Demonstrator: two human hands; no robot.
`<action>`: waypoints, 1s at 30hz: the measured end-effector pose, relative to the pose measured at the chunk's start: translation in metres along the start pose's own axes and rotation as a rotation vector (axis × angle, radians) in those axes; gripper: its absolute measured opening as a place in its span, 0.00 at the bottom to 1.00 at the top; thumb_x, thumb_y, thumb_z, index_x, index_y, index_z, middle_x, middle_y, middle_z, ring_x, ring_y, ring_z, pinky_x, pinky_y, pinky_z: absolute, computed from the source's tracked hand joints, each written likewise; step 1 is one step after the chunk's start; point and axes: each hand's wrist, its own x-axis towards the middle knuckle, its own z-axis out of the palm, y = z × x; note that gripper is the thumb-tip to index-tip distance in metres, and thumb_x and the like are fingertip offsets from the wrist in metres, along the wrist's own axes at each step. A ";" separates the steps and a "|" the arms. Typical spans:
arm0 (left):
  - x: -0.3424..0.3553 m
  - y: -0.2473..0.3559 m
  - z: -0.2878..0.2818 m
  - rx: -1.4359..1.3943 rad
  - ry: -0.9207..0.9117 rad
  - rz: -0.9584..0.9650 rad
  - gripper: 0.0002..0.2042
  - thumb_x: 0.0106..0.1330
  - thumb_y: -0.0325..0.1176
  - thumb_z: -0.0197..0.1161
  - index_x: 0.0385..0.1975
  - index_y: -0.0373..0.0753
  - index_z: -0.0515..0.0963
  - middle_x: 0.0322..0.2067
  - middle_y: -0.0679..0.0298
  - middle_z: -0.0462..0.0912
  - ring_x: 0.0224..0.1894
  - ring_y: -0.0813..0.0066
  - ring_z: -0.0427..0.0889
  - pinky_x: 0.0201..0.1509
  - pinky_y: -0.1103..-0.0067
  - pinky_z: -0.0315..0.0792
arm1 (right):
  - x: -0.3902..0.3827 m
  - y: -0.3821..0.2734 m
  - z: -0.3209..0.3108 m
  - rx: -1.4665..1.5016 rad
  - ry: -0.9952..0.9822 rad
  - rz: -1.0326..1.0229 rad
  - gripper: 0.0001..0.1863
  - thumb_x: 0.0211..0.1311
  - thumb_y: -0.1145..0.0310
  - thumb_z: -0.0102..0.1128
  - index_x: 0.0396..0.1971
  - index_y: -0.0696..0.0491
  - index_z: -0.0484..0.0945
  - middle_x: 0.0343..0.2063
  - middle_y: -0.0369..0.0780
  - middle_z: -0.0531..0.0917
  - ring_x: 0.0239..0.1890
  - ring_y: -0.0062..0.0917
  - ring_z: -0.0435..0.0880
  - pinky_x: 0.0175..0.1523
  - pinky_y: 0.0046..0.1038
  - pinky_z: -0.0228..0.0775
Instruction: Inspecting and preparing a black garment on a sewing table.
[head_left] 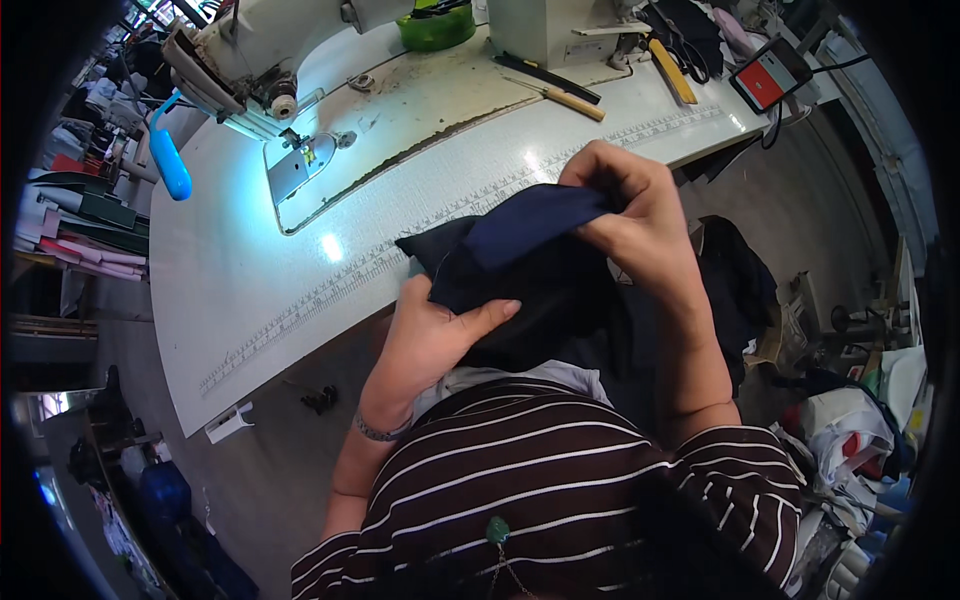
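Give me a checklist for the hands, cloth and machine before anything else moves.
1. Left hand on the cloth: ok, thumb on top.
2. Right hand on the cloth: ok, gripping its navy part.
3. Cloth lying flat: not ok, it is held up and folded.
4. Needle plate lit: ok, bright light falls around it.
5. Wooden-handled tool out of the way: ok, it lies on the table, apart from both hands.
6. Machine threaded: cannot tell, too small to see.
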 end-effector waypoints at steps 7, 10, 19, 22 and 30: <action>0.004 -0.015 0.010 -0.127 0.161 0.157 0.17 0.57 0.31 0.65 0.46 0.37 0.74 0.40 0.64 0.80 0.43 0.78 0.75 0.49 0.77 0.69 | -0.013 0.005 0.008 -0.158 -0.199 -0.008 0.11 0.43 0.78 0.51 0.31 0.64 0.73 0.23 0.37 0.77 0.28 0.16 0.73 0.35 0.17 0.64; 0.005 -0.031 0.001 0.339 0.075 0.280 0.14 0.57 0.29 0.63 0.44 0.37 0.75 0.39 0.63 0.80 0.42 0.78 0.75 0.48 0.77 0.69 | -0.032 -0.003 0.023 -0.204 -0.220 -0.460 0.15 0.38 0.76 0.54 0.32 0.60 0.76 0.33 0.43 0.81 0.34 0.35 0.81 0.39 0.27 0.72; -0.003 -0.046 0.012 -0.596 0.156 0.029 0.26 0.57 0.18 0.59 0.56 0.36 0.60 0.49 0.59 0.73 0.50 0.72 0.73 0.58 0.75 0.66 | -0.055 -0.008 0.012 -0.284 -0.154 -0.061 0.11 0.51 0.77 0.60 0.36 0.62 0.75 0.30 0.47 0.80 0.30 0.34 0.81 0.33 0.24 0.71; -0.008 -0.051 0.015 -0.515 0.136 0.116 0.26 0.58 0.18 0.59 0.57 0.36 0.60 0.49 0.60 0.73 0.50 0.72 0.74 0.57 0.75 0.67 | -0.055 0.014 0.024 -0.482 0.088 -0.299 0.12 0.51 0.78 0.60 0.37 0.62 0.75 0.26 0.45 0.79 0.25 0.26 0.79 0.31 0.21 0.68; -0.006 -0.048 0.004 -0.201 0.070 0.265 0.22 0.59 0.19 0.57 0.54 0.35 0.63 0.47 0.61 0.74 0.49 0.75 0.74 0.55 0.80 0.67 | -0.056 0.020 0.019 -0.197 -0.020 0.126 0.09 0.49 0.80 0.60 0.33 0.63 0.77 0.22 0.34 0.79 0.27 0.11 0.73 0.33 0.15 0.65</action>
